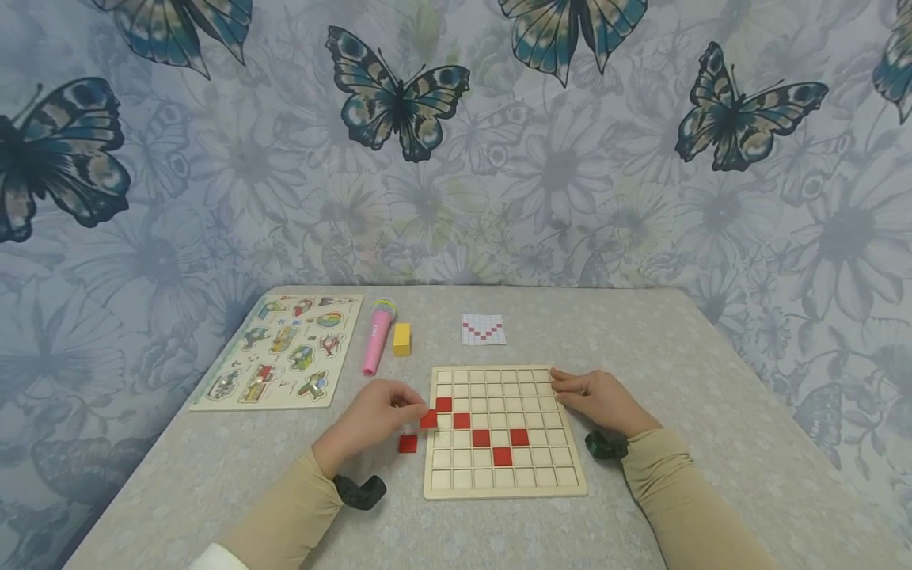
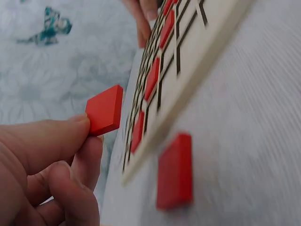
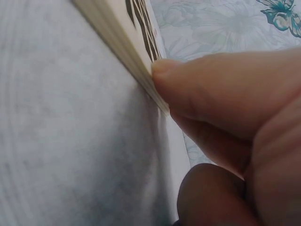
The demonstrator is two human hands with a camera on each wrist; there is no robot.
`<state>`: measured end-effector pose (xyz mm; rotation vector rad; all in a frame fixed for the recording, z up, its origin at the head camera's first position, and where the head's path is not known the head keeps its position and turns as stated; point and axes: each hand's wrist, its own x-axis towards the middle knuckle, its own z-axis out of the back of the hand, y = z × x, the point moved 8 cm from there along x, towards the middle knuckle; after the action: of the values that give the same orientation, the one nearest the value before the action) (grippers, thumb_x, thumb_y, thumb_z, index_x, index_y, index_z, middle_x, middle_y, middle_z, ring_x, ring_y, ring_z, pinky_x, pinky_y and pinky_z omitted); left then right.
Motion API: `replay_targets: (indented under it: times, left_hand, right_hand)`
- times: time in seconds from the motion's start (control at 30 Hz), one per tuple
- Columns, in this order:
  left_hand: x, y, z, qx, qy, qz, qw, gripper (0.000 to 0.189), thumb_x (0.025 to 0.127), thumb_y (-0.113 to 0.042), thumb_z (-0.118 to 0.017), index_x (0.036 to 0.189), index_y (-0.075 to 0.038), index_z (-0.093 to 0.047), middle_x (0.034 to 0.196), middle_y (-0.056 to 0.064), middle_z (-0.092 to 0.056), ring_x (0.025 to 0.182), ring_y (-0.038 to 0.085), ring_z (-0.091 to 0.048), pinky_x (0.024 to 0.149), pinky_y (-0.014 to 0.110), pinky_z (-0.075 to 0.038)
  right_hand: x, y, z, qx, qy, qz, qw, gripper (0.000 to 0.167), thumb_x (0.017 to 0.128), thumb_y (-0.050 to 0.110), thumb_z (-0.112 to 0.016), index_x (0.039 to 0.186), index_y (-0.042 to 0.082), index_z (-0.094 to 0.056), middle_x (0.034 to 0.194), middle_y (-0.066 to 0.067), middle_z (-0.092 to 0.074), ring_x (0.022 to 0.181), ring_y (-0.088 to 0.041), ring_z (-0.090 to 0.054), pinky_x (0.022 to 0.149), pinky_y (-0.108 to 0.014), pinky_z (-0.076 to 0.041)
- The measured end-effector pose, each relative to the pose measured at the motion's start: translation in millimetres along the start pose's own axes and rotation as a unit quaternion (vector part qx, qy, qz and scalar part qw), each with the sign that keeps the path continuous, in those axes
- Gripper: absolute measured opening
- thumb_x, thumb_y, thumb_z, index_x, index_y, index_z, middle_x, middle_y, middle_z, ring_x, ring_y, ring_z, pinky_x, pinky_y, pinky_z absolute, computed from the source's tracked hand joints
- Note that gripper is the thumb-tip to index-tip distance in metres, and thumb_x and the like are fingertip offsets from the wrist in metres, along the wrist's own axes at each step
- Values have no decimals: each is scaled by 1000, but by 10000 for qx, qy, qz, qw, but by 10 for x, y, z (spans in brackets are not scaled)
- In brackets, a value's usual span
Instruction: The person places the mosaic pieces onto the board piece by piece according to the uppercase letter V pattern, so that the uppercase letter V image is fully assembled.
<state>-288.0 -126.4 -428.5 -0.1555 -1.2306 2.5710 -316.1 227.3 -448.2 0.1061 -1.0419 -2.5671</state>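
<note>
A red square tile (image 2: 104,110) is pinched between the thumb and fingertips of my left hand (image 1: 380,412), at the left edge of the wooden grid board (image 1: 506,489). It is tilted in the left wrist view, and apart from the board there. Another red tile (image 1: 408,444) lies on the table below this hand. Several red tiles lie in the board's squares, among them one in the lowest filled row (image 1: 502,457). My right hand (image 1: 594,396) touches the board's upper right edge with its fingers extended. In the right wrist view, the thumb (image 3: 188,84) rests against the board's rim.
Behind the board lies a small pattern card (image 1: 484,330) with red squares in a V. A yellow block (image 1: 402,340) and a pink toy microphone (image 1: 378,336) are to its left. Farther left is a picture puzzle board (image 1: 285,368). A butterfly-patterned wall covering (image 1: 427,222) rises behind the table.
</note>
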Motion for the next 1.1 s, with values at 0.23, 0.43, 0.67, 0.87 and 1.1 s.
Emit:
replay_targets:
  times: [0.23, 0.43, 0.67, 0.87, 1.1]
  left_hand:
    - [227, -412, -252, 201, 45, 17, 9998, 7, 91, -25, -78, 87, -19, -78, 83, -8, -71, 78, 11, -63, 69, 31, -52]
    - [443, -716, -582, 478, 391, 164, 9980, 9, 91, -29, -77, 86, -21, -79, 85, -10, -71, 78, 11, -61, 69, 30, -50]
    - [626, -997, -907, 837, 545, 347, 9944, 10, 90, -29, -75, 82, -25, -79, 81, -14, -70, 68, 11, -57, 58, 30, -46]
    - [690, -1058, -1081, 1022, 609, 352, 9923, 9, 90, -25, -74, 81, -23, -78, 77, -12, -69, 66, 11, -57, 56, 30, -46]
    - [684, -1076, -1190, 1190, 740, 233, 9899, 12, 92, -26, -75, 80, -23, -78, 73, -14, -69, 67, 9, -60, 58, 30, -48]
  right_hand:
    - [-16, 10, 10, 19, -32, -13, 10000, 31, 99, 20, -70, 127, 8, -72, 148, -4, -56, 139, -29, -52, 108, -48, -46]
    - [-20, -6, 4, 25, -13, -60, 10000, 30, 99, 20, -70, 127, 9, -72, 148, -4, -56, 140, -29, -50, 109, -49, -45]
    - [-10, 5, 21, -30, -19, -42, 10000, 30, 99, 20, -70, 127, 10, -73, 148, -3, -57, 140, -28, -50, 108, -48, -47]
    - [-9, 39, 22, -5, -2, 37, 10000, 30, 99, 19, -70, 127, 9, -73, 148, -4, -57, 139, -29, -51, 106, -47, -48]
    - [-9, 37, 22, -81, -10, 105, 9999, 30, 99, 19, -70, 128, 9, -72, 147, -4, -57, 137, -28, -53, 103, -44, -50]
